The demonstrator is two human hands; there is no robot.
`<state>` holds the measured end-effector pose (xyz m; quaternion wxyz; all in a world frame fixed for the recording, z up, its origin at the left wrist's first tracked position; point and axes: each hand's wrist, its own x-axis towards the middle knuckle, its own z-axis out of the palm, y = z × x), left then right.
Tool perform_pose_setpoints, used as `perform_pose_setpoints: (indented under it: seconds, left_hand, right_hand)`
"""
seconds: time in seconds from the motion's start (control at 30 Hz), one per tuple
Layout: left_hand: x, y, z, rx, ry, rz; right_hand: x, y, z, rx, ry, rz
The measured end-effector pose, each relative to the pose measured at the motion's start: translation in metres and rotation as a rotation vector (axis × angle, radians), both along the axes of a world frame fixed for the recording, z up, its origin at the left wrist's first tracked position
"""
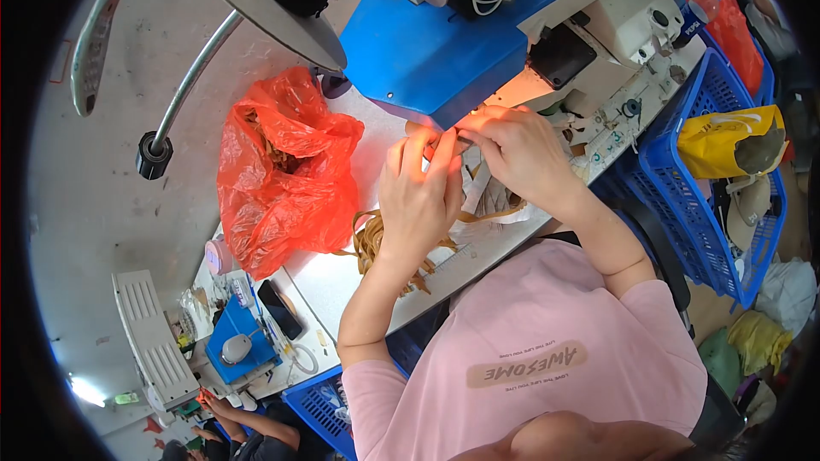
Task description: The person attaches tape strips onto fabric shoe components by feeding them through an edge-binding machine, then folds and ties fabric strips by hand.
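Note:
My left hand (416, 192) and my right hand (521, 154) meet under the blue head of a machine (431, 47), in an orange-lit spot. Both are closed, fingertips pinched close together. A small dark edge shows between them, but what they hold is too covered to name. Below my left wrist lies a tangled bundle of tan straps (369, 243) on the white tabletop (329, 277). One tan strip runs toward the right, beneath my right hand. A red plastic bag (286, 175) with brown pieces inside stands to the left of my left hand.
A phone (279, 309) and a second blue machine (239, 343) sit at the lower left, with a co-worker's arm (256, 427) beyond. Blue plastic baskets (675, 205) holding a yellow bag (730, 141) stand at the right. A flexible metal arm (201, 77) hangs at upper left.

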<state>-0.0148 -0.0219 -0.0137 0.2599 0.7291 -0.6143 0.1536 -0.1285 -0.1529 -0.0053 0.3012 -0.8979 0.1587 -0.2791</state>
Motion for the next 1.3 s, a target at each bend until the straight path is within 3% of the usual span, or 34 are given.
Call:
perform_pose_setpoints:
  seconds: [0.3,0.7,0.9,1.3]
  left_hand:
    - [0.0,-0.005,0.006,0.033,-0.002,0.024]
    - [0.001,-0.006,0.004,0.049,-0.016,0.042]
    - [-0.002,-0.006,0.009,0.084,0.033,0.055]
    - [-0.002,-0.005,0.021,0.129,0.051,0.017]
  right_hand:
    - [0.0,0.006,0.009,0.27,0.04,-0.139]
    - [0.006,0.008,-0.008,0.109,-0.13,-0.183]
    - [0.003,0.007,0.005,0.201,0.002,-0.163]
    - [0.004,0.007,-0.003,0.174,-0.067,-0.158]
